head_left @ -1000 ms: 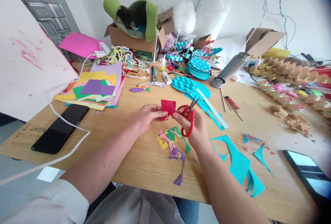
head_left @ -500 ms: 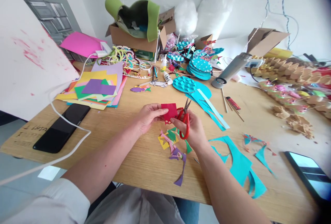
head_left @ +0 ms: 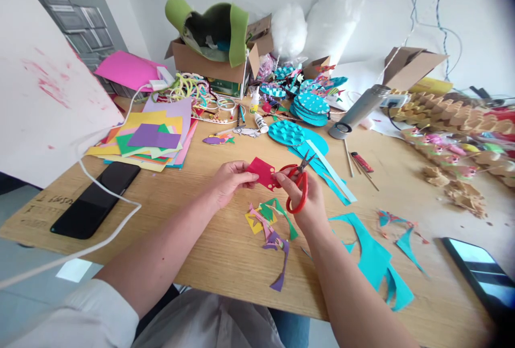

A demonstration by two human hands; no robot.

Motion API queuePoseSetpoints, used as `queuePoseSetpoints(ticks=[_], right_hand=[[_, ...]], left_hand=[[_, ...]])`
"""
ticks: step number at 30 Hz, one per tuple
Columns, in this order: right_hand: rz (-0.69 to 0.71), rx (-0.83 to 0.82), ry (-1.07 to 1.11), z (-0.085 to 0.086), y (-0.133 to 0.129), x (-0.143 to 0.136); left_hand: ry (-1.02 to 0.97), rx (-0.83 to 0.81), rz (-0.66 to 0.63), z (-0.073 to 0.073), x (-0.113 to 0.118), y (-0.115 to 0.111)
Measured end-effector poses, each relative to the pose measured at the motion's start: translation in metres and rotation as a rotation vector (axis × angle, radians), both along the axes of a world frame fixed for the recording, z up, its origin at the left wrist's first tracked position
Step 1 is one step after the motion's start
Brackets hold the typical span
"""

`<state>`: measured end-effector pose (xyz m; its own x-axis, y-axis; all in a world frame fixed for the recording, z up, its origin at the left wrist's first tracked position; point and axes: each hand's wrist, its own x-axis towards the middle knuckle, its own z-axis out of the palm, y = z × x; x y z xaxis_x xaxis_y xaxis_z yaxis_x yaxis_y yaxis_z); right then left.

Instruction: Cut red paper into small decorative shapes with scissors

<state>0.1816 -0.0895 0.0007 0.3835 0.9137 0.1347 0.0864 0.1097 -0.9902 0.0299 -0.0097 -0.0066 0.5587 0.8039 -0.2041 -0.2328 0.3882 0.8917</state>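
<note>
Between thumb and fingers, my left hand (head_left: pixel 235 182) pinches the left side of a small piece of red paper (head_left: pixel 261 171). The paper is tilted, and small round holes or pale dots run along its right edge. My right hand (head_left: pixel 308 200) holds red-handled scissors (head_left: pixel 299 193), their blades pointing up and away from the paper. My right thumb and fingertip touch the paper's right edge. On the table just below lie paper scraps: a yellow one (head_left: pixel 253 224), a green one (head_left: pixel 290 223) and a purple one (head_left: pixel 280 270).
At left are a stack of coloured paper (head_left: pixel 155 136) and a black phone (head_left: pixel 94 200). Turquoise offcuts (head_left: pixel 372 257) lie right of my forearm, near another phone (head_left: pixel 478 270). Farther back stand a grey flask (head_left: pixel 360 109), glue bottles (head_left: pixel 261 123) and a cardboard box (head_left: pixel 209 64).
The red paper has turned, so its dotted edge now faces right instead of down. My right hand has shifted slightly right with the scissors, whose blades lean further right.
</note>
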Motion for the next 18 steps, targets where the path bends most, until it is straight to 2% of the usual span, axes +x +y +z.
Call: queuePoseSetpoints(ticks=[6, 13, 18], right_hand=[[0.035, -0.012, 0.109, -0.0023, 0.0008, -0.0008], [0.012, -0.013, 0.087, -0.0031, 0.0012, -0.0006], [0.057, -0.050, 0.066, -0.0012, 0.0006, -0.0026]], left_hand=[[-0.002, -0.002, 0.043, 0.0019, -0.0002, 0.0009], [0.032, 0.061, -0.043, 0.0007, -0.0001, -0.0005], [0.076, 0.135, -0.071, -0.0026, -0.0004, -0.0006]])
